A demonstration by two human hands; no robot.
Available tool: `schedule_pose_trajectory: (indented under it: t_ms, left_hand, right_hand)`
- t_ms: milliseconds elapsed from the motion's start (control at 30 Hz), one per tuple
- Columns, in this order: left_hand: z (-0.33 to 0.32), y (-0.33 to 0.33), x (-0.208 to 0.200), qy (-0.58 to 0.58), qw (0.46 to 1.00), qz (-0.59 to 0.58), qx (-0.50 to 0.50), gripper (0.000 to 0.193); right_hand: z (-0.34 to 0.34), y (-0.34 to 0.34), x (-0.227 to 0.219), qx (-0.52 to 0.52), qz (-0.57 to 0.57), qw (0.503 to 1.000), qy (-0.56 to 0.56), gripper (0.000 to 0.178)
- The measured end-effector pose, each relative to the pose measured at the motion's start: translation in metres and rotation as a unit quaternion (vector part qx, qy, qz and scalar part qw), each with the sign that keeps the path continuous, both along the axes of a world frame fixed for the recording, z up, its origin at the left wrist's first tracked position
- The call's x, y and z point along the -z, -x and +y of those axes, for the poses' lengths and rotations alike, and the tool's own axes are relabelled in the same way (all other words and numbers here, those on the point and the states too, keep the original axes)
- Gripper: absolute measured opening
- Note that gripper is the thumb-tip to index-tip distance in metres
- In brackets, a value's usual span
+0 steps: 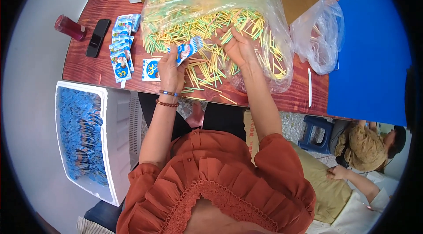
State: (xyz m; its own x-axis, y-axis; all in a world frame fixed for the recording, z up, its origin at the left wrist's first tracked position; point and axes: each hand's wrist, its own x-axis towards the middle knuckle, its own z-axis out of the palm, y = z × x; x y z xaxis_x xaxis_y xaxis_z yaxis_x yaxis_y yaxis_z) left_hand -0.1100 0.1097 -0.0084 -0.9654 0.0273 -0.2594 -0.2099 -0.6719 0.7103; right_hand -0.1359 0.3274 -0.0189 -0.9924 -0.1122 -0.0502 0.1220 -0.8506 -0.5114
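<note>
My left hand [171,70] is closed on a small blue and white packet [189,50], tilted up to the right, pinched near its lower end. My right hand [240,50] reaches into a heap of thin yellow and green sticks [198,21] lying in a large clear plastic bag [280,35]. A few sticks show between the thumb and fingers of that hand. Loose sticks also lie on the table between both hands. Beside my left wrist, a flat blue and white packet [150,70] rests on the wood.
Overlapping packets [120,64] form a row at left, by a black phone [98,38] and a red bottle [70,27]. A white foam box [105,146] full of blue packets stands below left. At right are a crumpled plastic bag [319,44], a blue sheet [370,53] and other people.
</note>
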Motion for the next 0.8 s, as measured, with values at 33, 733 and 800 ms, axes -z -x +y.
schedule_pose_trajectory:
  t_ms: [33,733,800]
  left_hand:
    - [0.004,0.001,0.000,-0.001,1.000,0.000,-0.009,0.022]
    - [0.027,0.003,-0.003,-0.020,0.996,0.042,-0.081,0.026]
    - [0.033,0.003,-0.006,-0.043,0.995,0.031,-0.087,0.023]
  right_hand:
    - [-0.010,-0.002,-0.010,0.026,0.008,1.000,-0.015,0.016]
    - [-0.112,-0.033,-0.072,0.230,0.106,0.873,-0.416,0.043]
    - [-0.112,-0.033,-0.075,0.247,0.092,0.881,-0.393,0.043]
